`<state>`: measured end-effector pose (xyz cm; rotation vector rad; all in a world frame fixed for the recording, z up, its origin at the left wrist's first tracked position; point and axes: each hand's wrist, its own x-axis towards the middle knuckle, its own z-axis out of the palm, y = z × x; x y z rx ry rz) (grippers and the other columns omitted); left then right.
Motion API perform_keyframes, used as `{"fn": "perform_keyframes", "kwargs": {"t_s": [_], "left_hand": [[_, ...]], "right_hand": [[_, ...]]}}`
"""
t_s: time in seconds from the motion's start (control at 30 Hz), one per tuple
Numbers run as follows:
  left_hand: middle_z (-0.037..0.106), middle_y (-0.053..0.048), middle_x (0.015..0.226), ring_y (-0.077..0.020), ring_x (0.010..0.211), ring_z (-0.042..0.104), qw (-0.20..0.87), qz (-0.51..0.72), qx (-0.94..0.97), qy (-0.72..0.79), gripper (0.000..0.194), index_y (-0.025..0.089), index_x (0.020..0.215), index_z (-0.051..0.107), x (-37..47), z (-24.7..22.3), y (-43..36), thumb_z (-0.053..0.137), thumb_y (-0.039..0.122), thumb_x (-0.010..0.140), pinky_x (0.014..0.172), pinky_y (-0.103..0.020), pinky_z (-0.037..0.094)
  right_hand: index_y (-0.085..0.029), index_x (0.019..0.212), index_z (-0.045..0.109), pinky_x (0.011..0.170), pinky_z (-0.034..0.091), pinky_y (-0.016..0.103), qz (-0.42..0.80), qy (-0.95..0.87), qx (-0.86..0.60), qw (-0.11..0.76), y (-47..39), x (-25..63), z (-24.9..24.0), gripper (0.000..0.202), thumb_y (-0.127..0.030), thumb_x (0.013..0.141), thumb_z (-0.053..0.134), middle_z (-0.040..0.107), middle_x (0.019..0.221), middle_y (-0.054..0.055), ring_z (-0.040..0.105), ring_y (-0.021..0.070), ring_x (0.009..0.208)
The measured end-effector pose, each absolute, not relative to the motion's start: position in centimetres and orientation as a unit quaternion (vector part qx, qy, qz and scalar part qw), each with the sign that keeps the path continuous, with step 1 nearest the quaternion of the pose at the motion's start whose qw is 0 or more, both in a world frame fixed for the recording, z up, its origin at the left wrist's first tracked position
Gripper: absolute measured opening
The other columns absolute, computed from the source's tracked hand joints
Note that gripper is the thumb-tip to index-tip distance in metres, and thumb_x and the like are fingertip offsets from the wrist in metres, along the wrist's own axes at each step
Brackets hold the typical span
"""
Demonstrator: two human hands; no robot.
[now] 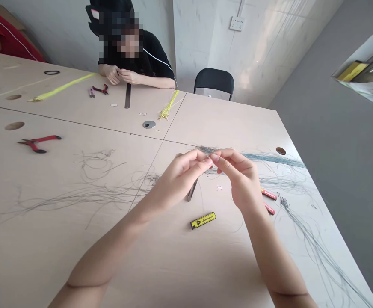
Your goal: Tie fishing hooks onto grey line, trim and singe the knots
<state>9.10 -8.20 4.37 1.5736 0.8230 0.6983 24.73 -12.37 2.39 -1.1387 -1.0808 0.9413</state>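
Observation:
My left hand (186, 173) and my right hand (238, 171) meet above the table, thumbs and forefingers pinched close together. Whatever lies between the fingertips is too small to make out. Behind the fingers, a bundle of blue-grey threads (270, 159) stretches to the right. Grey threads (103, 196) spread out left of my left hand. A dark metal strip (192, 191) lies partly hidden under my left hand. Below the hands is a yellow lighter (203, 220). Two red lighters, one of them the upper red lighter (270, 194), sit beside my right wrist.
Red-handled pliers (39, 143) lie at the left. Another bundle of threads (315, 239) runs along the right edge. Across the table (225, 115), a person's hands (120, 75) are near a ruler (128, 96) and yellow threads (169, 106). A black chair (214, 80) stands behind.

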Motion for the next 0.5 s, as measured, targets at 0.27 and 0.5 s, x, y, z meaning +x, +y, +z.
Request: {"fn": "perform_keyframes", "kwargs": {"t_s": [0.27, 0.5], "left_hand": [[0.057, 0.001, 0.078, -0.011, 0.067, 0.05, 0.466, 0.379, 0.702, 0.382, 0.022, 0.022, 0.09, 0.063, 9.3, 3.2, -8.2, 0.055, 0.041, 0.096, 0.056, -0.023, 0.038], [0.052, 0.002, 0.068, -0.0101, 0.061, 0.046, 0.413, 0.403, 0.723, 0.38, 0.018, 0.02, 0.082, 0.063, 8.8, 4.2, -7.6, 0.058, 0.033, 0.093, 0.054, -0.022, 0.036]], "right_hand": [[-0.025, 0.079, 0.071, 0.076, 0.047, 0.03, 0.276, -0.519, -0.52, 0.62, -12.3, 24.1, 2.0, 0.007, -0.026, 0.086, 0.071, 0.063, 0.087, 0.0, 0.058, 0.0143, 0.087], [-0.024, 0.083, 0.07, 0.076, 0.049, 0.03, 0.299, -0.526, -0.535, 0.589, -12.3, 24.1, 1.9, 0.009, -0.031, 0.088, 0.069, 0.065, 0.09, 0.001, 0.059, 0.015, 0.087]]}}
